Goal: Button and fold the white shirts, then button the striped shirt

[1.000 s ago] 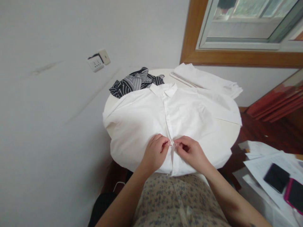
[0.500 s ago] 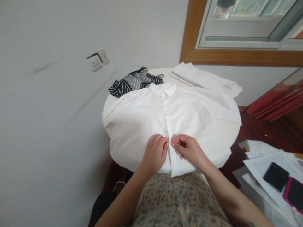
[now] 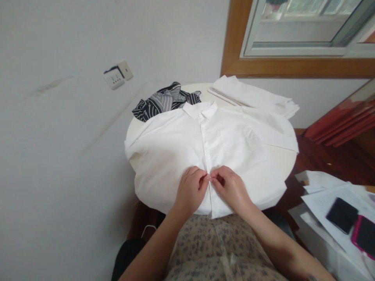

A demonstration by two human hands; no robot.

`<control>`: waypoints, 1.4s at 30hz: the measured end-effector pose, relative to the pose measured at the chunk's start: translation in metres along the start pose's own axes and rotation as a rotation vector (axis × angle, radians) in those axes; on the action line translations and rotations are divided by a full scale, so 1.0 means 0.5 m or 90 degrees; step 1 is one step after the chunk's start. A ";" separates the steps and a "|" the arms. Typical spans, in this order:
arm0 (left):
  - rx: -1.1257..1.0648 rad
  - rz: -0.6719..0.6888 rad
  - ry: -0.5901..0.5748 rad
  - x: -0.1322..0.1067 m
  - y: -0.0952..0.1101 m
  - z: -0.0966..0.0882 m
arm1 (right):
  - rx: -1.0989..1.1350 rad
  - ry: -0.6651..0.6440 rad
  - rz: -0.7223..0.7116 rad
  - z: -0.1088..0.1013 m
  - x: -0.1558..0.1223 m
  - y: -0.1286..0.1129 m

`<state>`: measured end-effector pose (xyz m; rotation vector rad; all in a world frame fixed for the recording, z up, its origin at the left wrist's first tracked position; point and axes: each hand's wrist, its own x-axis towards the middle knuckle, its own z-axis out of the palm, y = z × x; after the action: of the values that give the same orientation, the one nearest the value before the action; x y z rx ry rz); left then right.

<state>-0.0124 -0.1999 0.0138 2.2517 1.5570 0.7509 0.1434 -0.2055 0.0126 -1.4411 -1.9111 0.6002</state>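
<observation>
A white collared shirt lies spread front-up over a small round table, its hem hanging toward me. My left hand and my right hand meet at the button placket near the hem. Both are closed in a pinch on the shirt's front edges, fingertips touching each other. The button itself is too small to make out.
A black-and-white striped garment lies crumpled at the table's far left. Folded white cloth sits at the far right. Papers, a black phone and a pink-cased phone lie on a surface at right. The wall is close on the left.
Both hands have shifted slightly up the placket and drawn closer together; the pinch stays on the shirt front. The view has tilted a little.
</observation>
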 end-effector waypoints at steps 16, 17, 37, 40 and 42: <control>-0.005 -0.013 0.043 -0.002 0.000 0.009 | 0.077 -0.092 0.018 -0.025 0.005 0.013; -0.009 -0.010 0.043 -0.003 -0.001 0.009 | 0.064 -0.095 0.017 -0.025 0.005 0.013; -0.059 0.007 0.054 -0.001 -0.007 0.001 | -0.018 -0.134 0.003 -0.030 0.013 -0.006; -0.058 0.002 0.053 -0.001 -0.008 0.002 | -0.019 -0.128 0.001 -0.028 0.013 -0.005; -0.052 -0.001 0.051 -0.001 -0.007 0.003 | -0.020 -0.125 0.000 -0.028 0.013 -0.005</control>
<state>-0.0146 -0.1990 0.0107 2.1868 1.5341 0.8969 0.1509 -0.2004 0.0255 -1.4470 -2.0808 0.7378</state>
